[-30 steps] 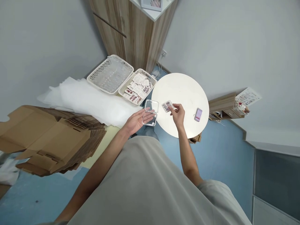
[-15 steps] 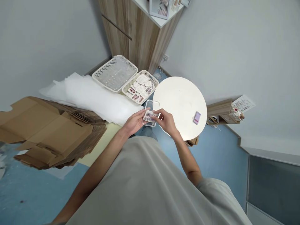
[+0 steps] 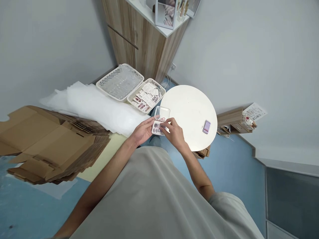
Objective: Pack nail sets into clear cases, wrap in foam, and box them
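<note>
My left hand (image 3: 142,133) is closed around the left side of a small clear plastic box (image 3: 162,112), whose hinged lid stands open away from me. In the base lies a white card (image 3: 157,127) with rows of small purplish pieces that look like press-on nails. My right hand (image 3: 173,132) has its thumb and fingertips pinched at the card's right side, partly hiding it. Just beyond, a white basket (image 3: 163,96) holds several similar cards (image 3: 149,88), some face down.
A second white basket (image 3: 99,87) holds clear plastic boxes (image 3: 122,81). White foam sheets (image 3: 99,108) and stacked flat cardboard boxes (image 3: 59,139) lie to the left. On the right stands a round white table (image 3: 186,106) with a blurred purple item (image 3: 206,127). Behind is a wooden cabinet (image 3: 147,43).
The card, raised and tilted over the box before, now lies lower in its base. My right fingers have shifted slightly along with it. The view has tilted up a little.
</note>
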Demonstrator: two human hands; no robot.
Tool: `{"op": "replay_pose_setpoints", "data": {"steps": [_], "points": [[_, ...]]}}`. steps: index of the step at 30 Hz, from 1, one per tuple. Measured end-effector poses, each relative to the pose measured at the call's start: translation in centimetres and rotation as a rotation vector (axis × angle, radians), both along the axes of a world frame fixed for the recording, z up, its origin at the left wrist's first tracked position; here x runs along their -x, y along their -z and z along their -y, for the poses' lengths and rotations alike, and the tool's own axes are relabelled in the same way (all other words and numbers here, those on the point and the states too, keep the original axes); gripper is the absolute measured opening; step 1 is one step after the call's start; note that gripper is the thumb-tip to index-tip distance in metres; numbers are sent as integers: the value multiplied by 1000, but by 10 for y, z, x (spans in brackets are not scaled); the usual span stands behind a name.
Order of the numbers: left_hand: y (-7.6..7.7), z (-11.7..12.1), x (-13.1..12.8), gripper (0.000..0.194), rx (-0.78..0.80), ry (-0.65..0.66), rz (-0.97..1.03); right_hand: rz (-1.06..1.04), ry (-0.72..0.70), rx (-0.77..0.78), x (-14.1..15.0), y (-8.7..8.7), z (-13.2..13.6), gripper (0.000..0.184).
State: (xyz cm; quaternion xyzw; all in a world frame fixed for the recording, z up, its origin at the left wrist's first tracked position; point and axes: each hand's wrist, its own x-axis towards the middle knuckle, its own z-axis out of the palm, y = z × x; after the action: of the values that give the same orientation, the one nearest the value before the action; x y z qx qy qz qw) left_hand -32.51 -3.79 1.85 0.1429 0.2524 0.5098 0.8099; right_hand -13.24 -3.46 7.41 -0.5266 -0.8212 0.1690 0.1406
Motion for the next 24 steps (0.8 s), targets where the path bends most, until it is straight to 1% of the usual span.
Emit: {"op": "replay_pose_setpoints", "data": {"steps": [2, 4, 6, 8, 9, 11, 14, 15, 17, 20, 24], "points": [[-1, -1, -2, 54, -3, -5, -8, -2, -6, -16, -2, 0, -1, 19], [-2, -2, -2, 55, -1, -7, -18, -60, 23, -34, -5, 0, -7, 21], [-2, -3, -1, 55, 1, -8, -29, -173, 112, -63, -10, -1, -18, 26], [-2, -4, 0, 56, 1, -3, -38, -312, 235, -78, -15, 0, -34, 33], [-1, -4, 1, 56, 1, 2, -42, -376, 288, -62, -17, 2, -43, 37], [1, -5, 1, 56, 3, 15, -48, -480, 352, 23, -18, 8, -61, 41], [4, -6, 1, 55, 14, 33, -55, -574, 380, 153, -14, 19, -79, 43], [6, -6, 1, 55, 19, 37, -55, -595, 381, 163, -12, 22, -82, 43], [7, -7, 1, 53, 31, 37, -53, -621, 373, 131, -6, 24, -84, 42], [8, -7, 3, 50, 42, 24, -50, -630, 343, 44, 0, 16, -83, 42], [8, -9, 3, 49, 36, 18, -43, -623, 278, -21, 2, -10, -71, 39]]}}
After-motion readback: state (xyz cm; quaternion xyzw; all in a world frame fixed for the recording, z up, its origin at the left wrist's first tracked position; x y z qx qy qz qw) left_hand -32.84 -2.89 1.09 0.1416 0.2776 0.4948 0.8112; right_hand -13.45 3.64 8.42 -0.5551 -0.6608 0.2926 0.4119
